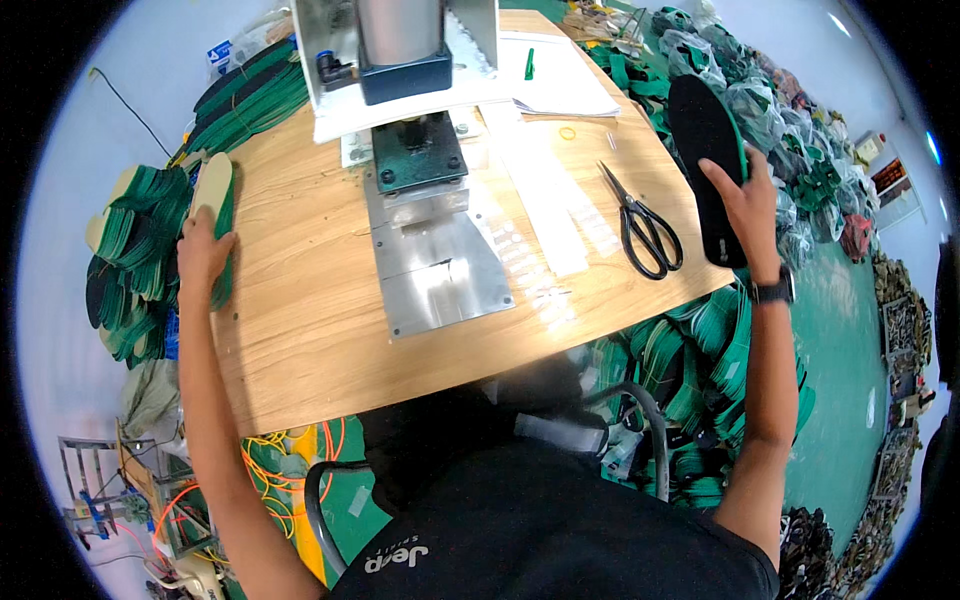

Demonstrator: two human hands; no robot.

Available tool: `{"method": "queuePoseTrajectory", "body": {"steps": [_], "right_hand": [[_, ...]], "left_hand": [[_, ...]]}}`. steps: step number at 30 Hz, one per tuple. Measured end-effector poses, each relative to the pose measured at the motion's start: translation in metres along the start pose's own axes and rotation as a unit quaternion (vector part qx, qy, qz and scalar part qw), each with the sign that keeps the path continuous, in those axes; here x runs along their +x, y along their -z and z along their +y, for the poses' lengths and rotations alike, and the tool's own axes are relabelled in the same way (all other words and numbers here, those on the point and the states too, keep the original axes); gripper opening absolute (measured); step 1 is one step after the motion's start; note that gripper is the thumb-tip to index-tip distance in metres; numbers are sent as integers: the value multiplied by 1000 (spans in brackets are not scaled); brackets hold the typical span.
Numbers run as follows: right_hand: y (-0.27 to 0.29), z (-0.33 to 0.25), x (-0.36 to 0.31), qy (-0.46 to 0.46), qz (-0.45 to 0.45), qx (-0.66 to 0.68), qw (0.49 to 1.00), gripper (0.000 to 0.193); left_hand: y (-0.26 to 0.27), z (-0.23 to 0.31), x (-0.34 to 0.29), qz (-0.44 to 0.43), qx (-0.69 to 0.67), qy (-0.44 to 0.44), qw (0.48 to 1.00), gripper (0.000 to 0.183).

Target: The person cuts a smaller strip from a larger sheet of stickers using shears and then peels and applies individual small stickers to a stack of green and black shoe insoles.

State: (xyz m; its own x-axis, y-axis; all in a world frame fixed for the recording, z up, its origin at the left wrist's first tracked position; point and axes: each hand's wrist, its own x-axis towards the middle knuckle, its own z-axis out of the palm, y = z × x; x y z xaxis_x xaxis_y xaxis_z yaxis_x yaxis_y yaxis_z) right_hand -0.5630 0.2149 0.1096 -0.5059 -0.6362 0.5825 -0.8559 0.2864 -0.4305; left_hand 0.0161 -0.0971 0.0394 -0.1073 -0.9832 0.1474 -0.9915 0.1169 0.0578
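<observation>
At the table's right edge my right hand point(748, 200) grips a black insole with a green rim point(705, 170); the thumb lies across its black face and the fingers are behind it. On the far left my left hand point(203, 258) is closed on a beige-topped green insole point(215, 180), which stands at the table's left edge beside a bundled pile of similar insoles point(140, 240). Between my hands stands a press point(405, 75) with a dark block point(420, 155) above a flat metal plate point(445, 275). Nothing that I can see lies on the plate.
Black-handled scissors point(650, 235) lie right of the press on the wooden table point(310, 330), near clear plastic strips point(545, 215) and white paper point(565, 85). More insoles are stacked at the back left point(250, 100). Bagged green pieces point(770, 120) and loose insoles point(690, 370) crowd the right side.
</observation>
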Motion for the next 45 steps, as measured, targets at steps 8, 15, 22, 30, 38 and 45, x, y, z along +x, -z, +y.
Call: {"method": "queuePoseTrajectory", "body": {"steps": [8,15,22,30,38,45], "right_hand": [[-56,25,-3,45,-186,-106,976,61],[-48,33,59,-196,-277,147,929,91],[-71,-9,7,100,-8,132,986,42],[-90,-272,-143,523,-77,353,772,36],[-103,-252,-232,333,-211,476,786,28],[-80,-234,-222,312,-292,577,696,9]], "left_hand": [[8,-75,-45,-18,-457,106,883,65],[12,-91,-76,-69,-504,180,842,83],[24,-43,-104,39,-438,117,891,55],[25,66,-229,12,-864,-4,503,55],[12,113,-300,-27,-896,108,430,49],[-12,102,-311,-107,-852,128,497,51]]}}
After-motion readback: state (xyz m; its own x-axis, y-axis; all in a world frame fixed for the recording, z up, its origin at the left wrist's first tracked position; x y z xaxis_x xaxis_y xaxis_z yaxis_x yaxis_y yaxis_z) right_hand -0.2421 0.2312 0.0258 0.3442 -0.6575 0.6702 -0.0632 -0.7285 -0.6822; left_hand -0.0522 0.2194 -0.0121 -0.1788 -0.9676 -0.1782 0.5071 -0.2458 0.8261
